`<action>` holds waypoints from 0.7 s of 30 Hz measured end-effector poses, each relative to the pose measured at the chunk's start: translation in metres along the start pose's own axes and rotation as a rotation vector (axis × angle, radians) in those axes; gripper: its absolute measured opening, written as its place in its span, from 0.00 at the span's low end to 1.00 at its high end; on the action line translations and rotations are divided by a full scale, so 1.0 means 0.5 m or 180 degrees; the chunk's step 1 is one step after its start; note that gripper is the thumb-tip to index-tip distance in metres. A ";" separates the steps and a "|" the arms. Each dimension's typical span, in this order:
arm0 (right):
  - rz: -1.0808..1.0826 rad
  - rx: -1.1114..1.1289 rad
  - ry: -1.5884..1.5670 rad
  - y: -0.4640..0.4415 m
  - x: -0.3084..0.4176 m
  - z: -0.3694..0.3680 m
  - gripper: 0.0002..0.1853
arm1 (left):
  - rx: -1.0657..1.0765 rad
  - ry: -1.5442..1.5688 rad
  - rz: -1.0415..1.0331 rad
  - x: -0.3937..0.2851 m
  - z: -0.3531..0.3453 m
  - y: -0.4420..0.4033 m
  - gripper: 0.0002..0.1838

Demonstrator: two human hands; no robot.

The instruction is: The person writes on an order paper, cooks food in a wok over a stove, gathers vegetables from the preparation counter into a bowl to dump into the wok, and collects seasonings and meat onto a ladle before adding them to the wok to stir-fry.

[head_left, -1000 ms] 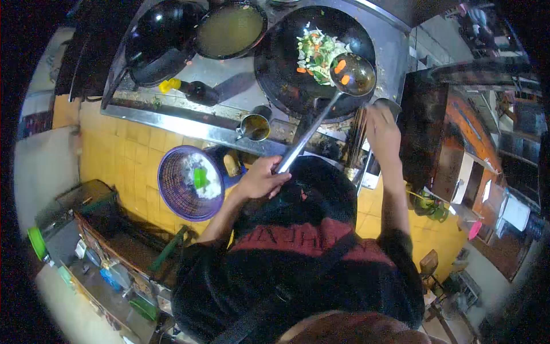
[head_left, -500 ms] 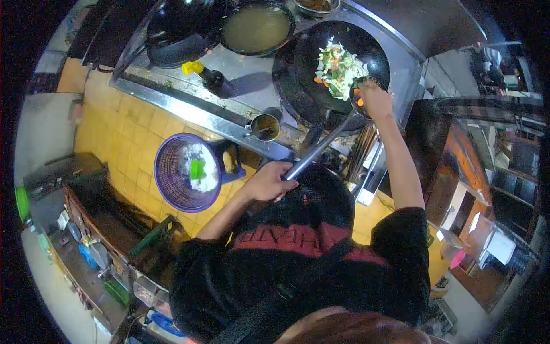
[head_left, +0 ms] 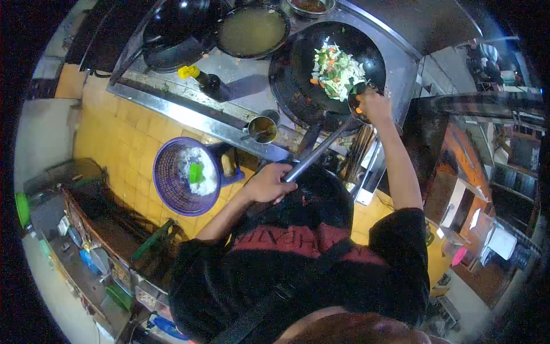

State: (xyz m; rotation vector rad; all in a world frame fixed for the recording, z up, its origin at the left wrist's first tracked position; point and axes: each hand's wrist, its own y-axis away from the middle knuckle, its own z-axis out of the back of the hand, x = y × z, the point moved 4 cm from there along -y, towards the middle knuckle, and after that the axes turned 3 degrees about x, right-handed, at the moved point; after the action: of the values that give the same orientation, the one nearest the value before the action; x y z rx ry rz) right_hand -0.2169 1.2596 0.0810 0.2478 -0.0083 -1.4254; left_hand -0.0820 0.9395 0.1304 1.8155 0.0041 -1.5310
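A long metal ladle [head_left: 321, 150] slants up from my body to the wok [head_left: 292, 92]. My left hand [head_left: 270, 183] is wrapped round the end of its handle. The dark bowl of the ladle is over the wok's near right edge, with bits of orange carrot in it. My right hand [head_left: 375, 107] reaches down at this bowl, fingers curled in; the fingertips and anything between them are hidden. Chopped cabbage [head_left: 339, 71], mixed with carrot and green leaf pieces, lies heaped in the wok beside the ladle.
Left on the stove stand a dark bottle with a yellow cap [head_left: 212, 86], a metal cup [head_left: 262, 130] and a pan of cloudy liquid [head_left: 255, 31]. A metal bowl [head_left: 310, 7] is at the back. A purple basket [head_left: 163, 178] holds white rice-like food and a green scoop [head_left: 196, 172].
The view has shifted slightly. My right hand has moved a little within the ladle's bowl; my left hand keeps its grip on the handle.
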 end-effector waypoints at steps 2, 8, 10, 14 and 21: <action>-0.0417 0.0174 -0.0338 -0.002 -0.005 -0.002 0.18 | -0.0030 -0.0017 0.0001 0.004 -0.002 -0.002 0.09; -0.0302 -0.0251 -0.0803 0.006 -0.035 -0.027 0.09 | 0.0032 0.0357 0.0066 0.001 0.001 0.000 0.09; -0.0416 -0.0068 -0.0914 0.015 -0.019 0.012 0.10 | 0.0028 0.0347 0.0107 -0.001 0.000 -0.001 0.09; -0.0303 -0.0060 -0.1221 0.013 -0.028 -0.003 0.15 | 0.0005 0.0239 0.0124 0.000 0.004 -0.005 0.09; -0.0376 -0.0094 -0.1435 0.009 -0.028 0.017 0.07 | 0.0015 0.0292 0.0117 -0.004 0.006 -0.003 0.09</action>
State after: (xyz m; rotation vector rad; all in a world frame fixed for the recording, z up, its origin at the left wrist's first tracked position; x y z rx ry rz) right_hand -0.2160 1.2724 0.0918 -0.1031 -0.3463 -1.5724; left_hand -0.0857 0.9402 0.1314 1.8780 0.0110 -1.4224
